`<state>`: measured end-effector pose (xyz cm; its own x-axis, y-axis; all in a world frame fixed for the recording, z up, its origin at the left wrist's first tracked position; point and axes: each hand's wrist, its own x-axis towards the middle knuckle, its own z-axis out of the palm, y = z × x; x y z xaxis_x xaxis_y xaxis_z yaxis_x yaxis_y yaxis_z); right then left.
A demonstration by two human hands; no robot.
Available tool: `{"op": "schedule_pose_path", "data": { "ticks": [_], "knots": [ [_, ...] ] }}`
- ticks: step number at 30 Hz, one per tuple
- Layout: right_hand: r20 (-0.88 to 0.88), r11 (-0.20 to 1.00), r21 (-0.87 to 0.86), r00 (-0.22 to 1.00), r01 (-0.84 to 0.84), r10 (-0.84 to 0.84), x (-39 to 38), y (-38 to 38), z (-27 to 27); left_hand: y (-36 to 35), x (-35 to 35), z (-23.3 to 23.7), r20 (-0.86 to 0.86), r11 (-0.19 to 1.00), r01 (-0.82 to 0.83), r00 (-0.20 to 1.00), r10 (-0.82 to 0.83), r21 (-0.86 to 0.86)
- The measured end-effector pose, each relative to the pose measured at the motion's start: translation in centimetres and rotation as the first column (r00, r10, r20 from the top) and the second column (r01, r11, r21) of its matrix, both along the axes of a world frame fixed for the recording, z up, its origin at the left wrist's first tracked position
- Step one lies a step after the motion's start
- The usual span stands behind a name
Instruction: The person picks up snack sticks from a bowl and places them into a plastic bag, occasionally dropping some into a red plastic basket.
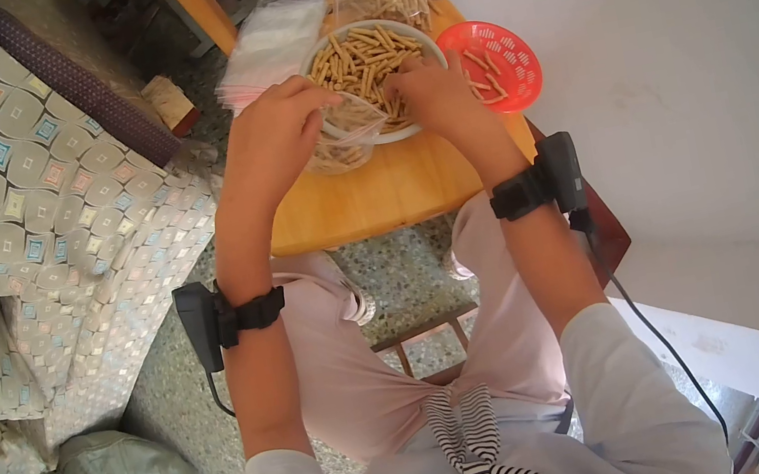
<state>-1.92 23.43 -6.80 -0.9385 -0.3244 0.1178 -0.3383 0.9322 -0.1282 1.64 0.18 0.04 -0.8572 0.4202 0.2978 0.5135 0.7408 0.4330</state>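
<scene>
A white bowl (pixel 431 33) full of short tan sticks (pixel 359 60) stands on a wooden chair seat. My left hand (pixel 282 130) is closed on the rim of a clear plastic bag (pixel 346 149), held against the bowl's near left side. Some tan sticks show through the bag's lower part. My right hand (pixel 436 95) reaches over the bowl's right side, its fingers curled down among the sticks. The fingertips are hidden, so what they grip cannot be made out.
Flat clear bags (pixel 269 43) lie stacked left of the bowl. A filled bag (pixel 384 1) lies behind it. At the right, a red basket (pixel 525 69) holds several pale sticks. The chair (pixel 374 202) stands beside a white wall (pixel 677 83); patterned cloth (pixel 42 225) hangs at left.
</scene>
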Motion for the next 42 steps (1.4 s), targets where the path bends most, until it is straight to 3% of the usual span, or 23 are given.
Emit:
{"op": "schedule_pose_path", "data": {
  "ticks": [11,18,23,26,30,32,33,35,36,38,39,41,42],
  "knots": [
    [0.103,0.999,-0.011,0.993,0.053,-0.052,-0.2,-0.6,1.0,0.2,0.2,0.2,-0.039,1.0,-0.021,0.999,0.021,-0.004],
    [0.018,0.995,0.06,0.997,0.079,-0.08,-0.1,-0.8,-0.4,0.3,0.0,-0.2,-0.06,1.0,-0.024,0.998,0.023,-0.007],
    [0.194,0.995,-0.028,0.977,0.092,-0.085,-0.3,-0.5,0.9,0.6,0.0,-0.2,-0.051,1.0,-0.029,0.998,0.028,-0.012],
    [0.198,0.996,-0.018,0.977,0.088,-0.083,-0.5,-0.7,1.0,0.6,0.0,-0.2,-0.046,1.0,-0.027,0.999,0.027,-0.015],
    [0.019,0.995,-0.077,0.998,0.06,-0.058,-0.3,-1.1,0.8,0.4,0.0,0.2,-0.049,0.999,-0.04,0.998,0.039,-0.015],
    [-0.266,0.931,-0.341,0.963,-0.134,0.042,-0.8,-1.0,0.8,0.6,0.5,0.7,-0.038,0.997,-0.064,0.997,0.066,0.038],
    [-0.266,0.93,-0.341,0.963,-0.136,0.043,-0.9,-1.2,1.5,0.9,0.7,0.9,-0.024,0.992,-0.084,0.996,0.087,0.096],
    [-0.338,0.699,-0.591,0.91,-0.403,0.24,-1.4,-1.3,3.1,1.3,0.8,1.0,-0.015,0.978,-0.109,0.993,0.114,0.179],
    [-0.34,0.699,-0.589,0.909,-0.405,0.241,-1.4,-1.6,3.6,1.4,0.7,1.1,-0.005,0.957,-0.133,0.99,0.139,0.26],
    [-0.471,0.568,-0.633,0.844,-0.526,0.257,-0.8,-2.3,4.4,1.6,0.6,1.5,0.01,0.934,-0.131,0.991,0.135,0.331],
    [-0.471,0.567,-0.633,0.844,-0.527,0.258,-0.3,-2.6,4.8,1.6,0.6,1.6,0.026,0.907,-0.131,0.991,0.132,0.4],
    [-0.401,0.426,-0.761,0.871,-0.489,0.283,0.7,-3.1,5.6,1.5,0.5,1.6,0.016,0.899,-0.093,0.995,0.096,0.428],
    [-0.402,0.422,-0.762,0.87,-0.491,0.287,1.0,-3.2,5.8,1.5,0.6,1.7,0.007,0.889,-0.056,0.998,0.06,0.454]
  ]
}}
